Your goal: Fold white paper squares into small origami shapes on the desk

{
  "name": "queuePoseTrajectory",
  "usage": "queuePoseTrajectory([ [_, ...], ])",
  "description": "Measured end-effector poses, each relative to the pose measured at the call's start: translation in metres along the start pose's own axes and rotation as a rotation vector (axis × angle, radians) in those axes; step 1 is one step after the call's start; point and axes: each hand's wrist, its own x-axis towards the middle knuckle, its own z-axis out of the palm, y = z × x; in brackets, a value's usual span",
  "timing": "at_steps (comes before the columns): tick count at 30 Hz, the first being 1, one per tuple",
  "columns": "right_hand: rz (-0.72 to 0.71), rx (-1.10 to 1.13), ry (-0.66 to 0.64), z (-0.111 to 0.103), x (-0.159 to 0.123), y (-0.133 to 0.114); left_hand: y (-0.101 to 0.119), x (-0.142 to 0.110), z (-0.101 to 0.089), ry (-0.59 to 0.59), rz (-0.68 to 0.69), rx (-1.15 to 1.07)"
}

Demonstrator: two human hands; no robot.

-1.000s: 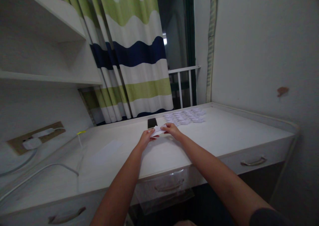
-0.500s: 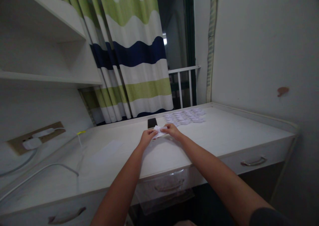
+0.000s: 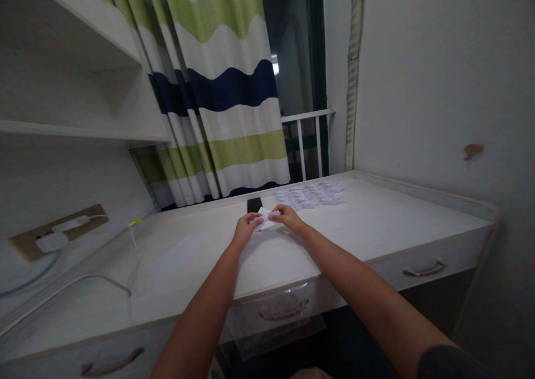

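My left hand and my right hand meet above the white desktop, both pinching a small folded piece of white paper between their fingers. A black smartphone lies flat just beyond my left hand, its near end close to the paper. Further back on the right, several small folded white papers lie spread in a loose group, out of reach of my fingertips.
A flat white sheet lies on the desk's left side. Cables run from a wall socket plate across the left. Drawers with metal handles sit below the desk edge, a striped curtain hangs behind, and shelves overhang at left.
The paper between my hands has changed shape, now looking more tightly folded. My hands have shifted slightly closer around it, and the view has tilted a little.
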Motion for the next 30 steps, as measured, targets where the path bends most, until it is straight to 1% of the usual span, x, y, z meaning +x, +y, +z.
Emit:
queuePoseTrajectory([
  [4, 0.013, 0.035, 0.001, 0.0015, -0.0007, -0.0005, 0.0013, -0.0023, 0.0015, -0.040, -0.021, -0.058],
  [11, 0.081, 0.091, -0.013, 0.0025, -0.0015, -0.0033, 0.0009, -0.0007, -0.0002, 0.001, 0.018, -0.003],
  [16, 0.097, 0.089, -0.020, 0.0025, -0.0029, -0.0023, 0.0040, -0.0019, -0.0006, -0.025, -0.011, -0.020],
  [20, 0.159, 0.077, -0.132, 0.0027, -0.0048, -0.0018, 0.0062, -0.0043, 0.0000, -0.052, -0.014, -0.008],
  [22, 0.157, 0.034, -0.161, 0.0021, -0.0051, -0.0018, 0.0060, -0.0047, 0.0002, -0.053, -0.028, 0.003],
  [26, 0.118, -0.059, -0.148, 0.0001, -0.0039, -0.0009, 0.0030, -0.0035, 0.0006, -0.059, -0.079, -0.030],
  [30, 0.097, -0.041, -0.150, -0.0005, -0.0033, -0.0016, -0.0002, -0.0020, 0.0012, -0.083, -0.099, -0.085],
])
